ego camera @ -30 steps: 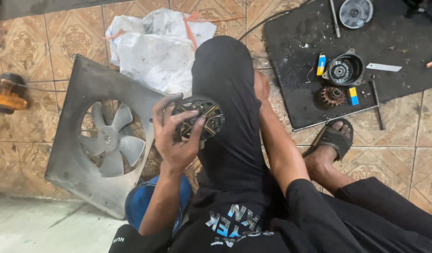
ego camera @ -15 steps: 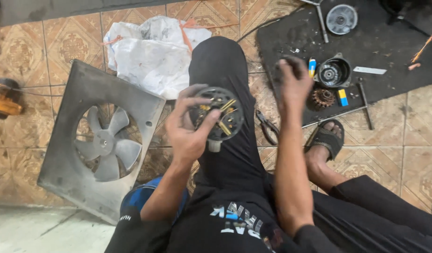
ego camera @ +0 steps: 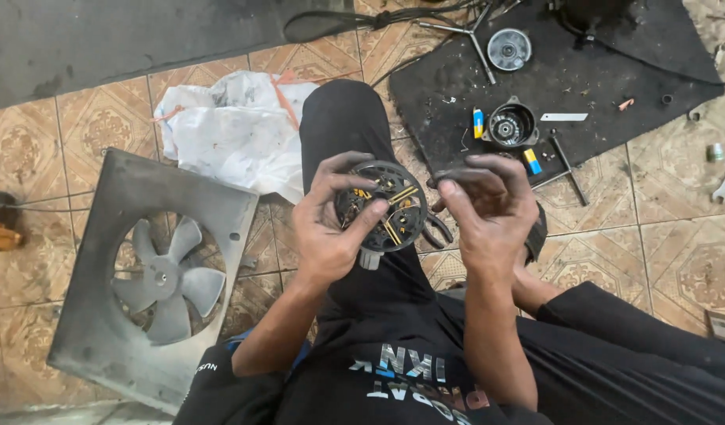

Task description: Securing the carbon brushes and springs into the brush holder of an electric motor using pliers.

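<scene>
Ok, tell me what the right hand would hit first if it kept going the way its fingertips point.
The right hand points left, fingertips pinched. Straight on, it would likely first meet the round black motor plate with brass-coloured parts held in the left hand. Depth is hard to judge, but they look level.

Motor plate (ego camera: 388, 206): round, black w/ brass-yellow strips & a grey plug at bottom edge. Left hand (ego camera: 329, 228) & right hand (ego camera: 488, 206): dark grease stains on fingers. Trousers (ego camera: 355, 134): black. Fan frame (ego camera: 134, 267): dull grey, grey blades. Floor tiles (ego camera: 87, 126): tan/brown w/ ornate floral pattern. Plastic bag (ego camera: 229, 134): white w/ orange strips. Mat (ego camera: 614, 71): black, speckled w/ debris. Two small blue-yellow items (ego camera: 478, 123) on mat. Motor housing (ego camera: 510, 126): dark grey, silver centre
</scene>
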